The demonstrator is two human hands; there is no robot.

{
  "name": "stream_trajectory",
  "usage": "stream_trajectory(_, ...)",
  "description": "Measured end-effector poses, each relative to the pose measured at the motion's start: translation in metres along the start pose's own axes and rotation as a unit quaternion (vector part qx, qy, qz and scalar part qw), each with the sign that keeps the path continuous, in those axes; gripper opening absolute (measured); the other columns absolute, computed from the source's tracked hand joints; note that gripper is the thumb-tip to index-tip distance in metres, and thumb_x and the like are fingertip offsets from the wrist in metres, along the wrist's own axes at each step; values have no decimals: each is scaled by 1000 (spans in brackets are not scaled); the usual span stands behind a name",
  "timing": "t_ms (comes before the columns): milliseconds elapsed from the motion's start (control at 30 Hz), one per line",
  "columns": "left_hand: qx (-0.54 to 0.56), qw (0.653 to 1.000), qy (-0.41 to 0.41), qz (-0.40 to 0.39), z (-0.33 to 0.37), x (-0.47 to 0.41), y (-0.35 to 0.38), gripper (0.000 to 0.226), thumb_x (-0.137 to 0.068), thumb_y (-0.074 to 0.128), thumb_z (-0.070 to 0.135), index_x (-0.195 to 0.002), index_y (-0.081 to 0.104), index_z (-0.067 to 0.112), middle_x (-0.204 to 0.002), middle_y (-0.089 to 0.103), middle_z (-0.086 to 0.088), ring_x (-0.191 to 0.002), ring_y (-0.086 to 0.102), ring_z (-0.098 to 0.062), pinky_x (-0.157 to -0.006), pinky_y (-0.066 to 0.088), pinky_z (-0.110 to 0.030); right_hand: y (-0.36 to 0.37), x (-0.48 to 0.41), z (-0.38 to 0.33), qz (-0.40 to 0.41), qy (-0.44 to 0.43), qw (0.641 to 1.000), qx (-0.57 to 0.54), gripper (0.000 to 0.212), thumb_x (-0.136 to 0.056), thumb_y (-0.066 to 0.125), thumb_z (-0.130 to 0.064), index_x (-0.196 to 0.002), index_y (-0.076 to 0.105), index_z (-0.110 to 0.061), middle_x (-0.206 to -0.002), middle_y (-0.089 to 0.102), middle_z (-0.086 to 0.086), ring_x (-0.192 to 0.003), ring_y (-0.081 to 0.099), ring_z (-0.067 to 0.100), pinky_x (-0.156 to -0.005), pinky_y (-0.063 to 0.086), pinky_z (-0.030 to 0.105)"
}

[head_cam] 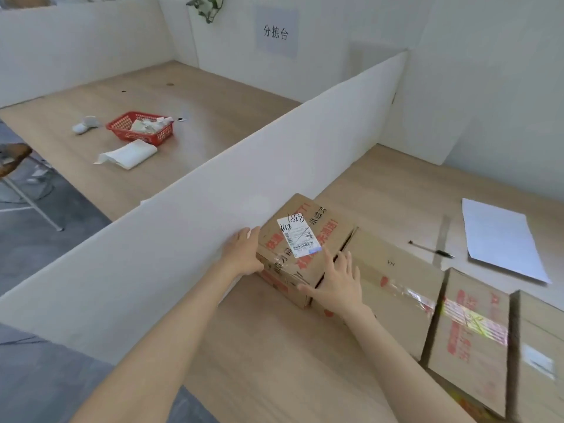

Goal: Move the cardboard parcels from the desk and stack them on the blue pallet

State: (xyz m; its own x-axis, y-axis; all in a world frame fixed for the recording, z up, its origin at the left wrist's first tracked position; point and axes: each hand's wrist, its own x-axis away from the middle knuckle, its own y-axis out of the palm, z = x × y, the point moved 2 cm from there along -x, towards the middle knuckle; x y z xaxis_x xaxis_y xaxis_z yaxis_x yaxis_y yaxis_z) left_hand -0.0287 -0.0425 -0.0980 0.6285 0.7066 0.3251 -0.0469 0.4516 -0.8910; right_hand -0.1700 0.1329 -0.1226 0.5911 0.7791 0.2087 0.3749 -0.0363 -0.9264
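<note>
A row of parcels point(396, 285) is set along the desk point(290, 346) at lower right. The leftmost parcel point(332, 236) lies beside the divider point(213, 209), flanked by the left hand point(244, 251) and right hand point(338, 285). A pen point(432, 250) and a sheet point(500, 239) are placed behind the row, and a basket point(137, 136) is seen upper left.

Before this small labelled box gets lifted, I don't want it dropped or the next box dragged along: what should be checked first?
1. Left hand pressed on the left side of the small brown cardboard parcel with the white label: ok.
2. Right hand holding the opposite side: not ok; it lies spread over the top edge.
3. Larger brown cardboard parcel to its right clear of it: cannot tell; only a thin dark gap shows.
4. Top free of loose things: ok.
5. Room beside the white partition: ok; the left hand fits there.
6. Blue pallet: cannot tell; not in view.
</note>
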Motion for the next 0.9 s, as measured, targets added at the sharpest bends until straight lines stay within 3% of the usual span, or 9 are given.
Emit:
stream_trajectory(233,-25,998,45,-22,2,-39,25,116,-66,82,28,-152,6,13,-150,27,-15,-138,27,-33,-114,27,-39,29,-12,-3,-25,16,999,12,122,-70,56,-79,-148,-25,-32,-159,-11,22,-146,-20,31,-119,-5,46)
stream_trajectory(600,-112,993,47,-13,1,-61,29,125,-61,84,40,-151,0,19,-141,40,-14,-127,34,-36,-105,32,-41,49,-24,-3,5,51,999,8,121,-73,58,-74,-148,-27,-30,-156,-12,29,-145,-21,35,-119,-7,46)
stream_trajectory(767,-26,999,36,-31,-1,-63,34,122,-63,85,26,-152,1,31,-141,27,-15,-128,41,-35,-105,39,-41,56,-27,-2,16,50,999,10,119,-75,58,-72,-149,-23,-29,-156,-12,28,-146,-19,36,-119,-5,45)
stream_trajectory(900,12,999,37,-23,-3,-61,34,115,-65,85,25,-151,11,35,-139,28,-12,-124,48,-33,-104,40,-39,55,-29,-1,11,48,999,-8,118,-77,62,-66,-149,-23,-29,-156,-15,29,-145,-21,36,-120,-5,44)
